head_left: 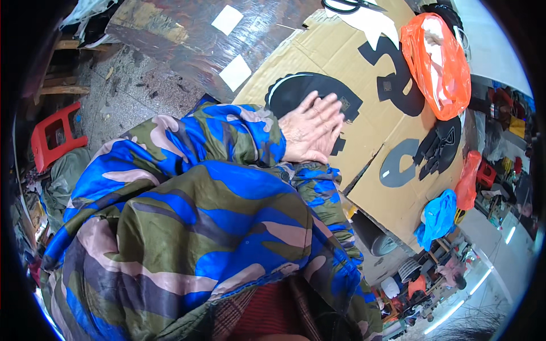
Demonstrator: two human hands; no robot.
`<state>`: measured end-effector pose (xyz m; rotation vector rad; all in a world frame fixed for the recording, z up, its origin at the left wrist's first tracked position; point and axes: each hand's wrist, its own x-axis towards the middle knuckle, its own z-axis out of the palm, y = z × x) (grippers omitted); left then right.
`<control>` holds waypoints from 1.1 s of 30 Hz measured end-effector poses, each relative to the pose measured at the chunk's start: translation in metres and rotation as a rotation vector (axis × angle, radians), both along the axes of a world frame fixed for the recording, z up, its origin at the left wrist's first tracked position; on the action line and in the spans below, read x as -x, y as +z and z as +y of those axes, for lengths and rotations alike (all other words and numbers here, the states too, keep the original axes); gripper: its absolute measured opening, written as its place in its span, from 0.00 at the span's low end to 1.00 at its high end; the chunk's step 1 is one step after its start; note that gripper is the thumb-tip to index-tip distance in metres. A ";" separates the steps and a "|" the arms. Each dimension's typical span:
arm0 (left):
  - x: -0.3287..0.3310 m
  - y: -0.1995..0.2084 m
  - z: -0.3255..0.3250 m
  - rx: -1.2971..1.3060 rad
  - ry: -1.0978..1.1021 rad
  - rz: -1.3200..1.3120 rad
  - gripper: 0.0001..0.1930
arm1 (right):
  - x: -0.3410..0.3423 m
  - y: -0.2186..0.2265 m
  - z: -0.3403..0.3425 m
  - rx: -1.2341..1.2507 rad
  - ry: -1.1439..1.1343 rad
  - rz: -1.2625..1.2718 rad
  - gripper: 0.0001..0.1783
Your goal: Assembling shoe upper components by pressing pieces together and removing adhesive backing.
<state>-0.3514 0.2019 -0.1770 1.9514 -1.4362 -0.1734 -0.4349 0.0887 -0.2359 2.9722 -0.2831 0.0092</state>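
Our left hand (304, 128) lies spread across our right hand (333, 137), whose grip we cannot tell; the black curved piece (287, 98) they partly cover on the cardboard (363, 139) probably wants light, even handling

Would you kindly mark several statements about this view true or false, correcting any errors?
1. The person's bare left hand and bare right hand touch each other. True.
2. The black-handled metal scissors are in the left hand. False: the scissors lie on white sheet material.
3. Two white squarish pieces lie on the dark wooden surface. True.
4. The flat grey C-shaped piece lies on the floor. False: the piece lies on brown cardboard.
5. The plastic stool at the picture's left is blue. False: the stool is red.
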 end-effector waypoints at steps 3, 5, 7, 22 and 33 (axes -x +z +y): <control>-0.009 0.003 0.010 -0.002 0.093 0.032 0.56 | -0.013 0.035 0.020 -0.225 -0.142 -0.039 0.36; -0.013 -0.002 0.017 -0.078 0.130 -0.038 0.57 | -0.010 0.043 0.017 -0.315 -0.133 -0.028 0.38; -0.018 -0.003 0.028 -0.114 0.180 -0.079 0.57 | -0.008 0.046 0.017 -0.378 -0.029 -0.135 0.39; -0.023 0.000 0.065 -0.316 0.385 -0.241 0.67 | -0.007 0.056 0.019 -0.383 -0.021 -0.178 0.39; -0.024 0.001 0.067 -0.357 0.354 -0.227 0.70 | -0.040 0.065 0.024 -0.710 0.138 -0.566 0.21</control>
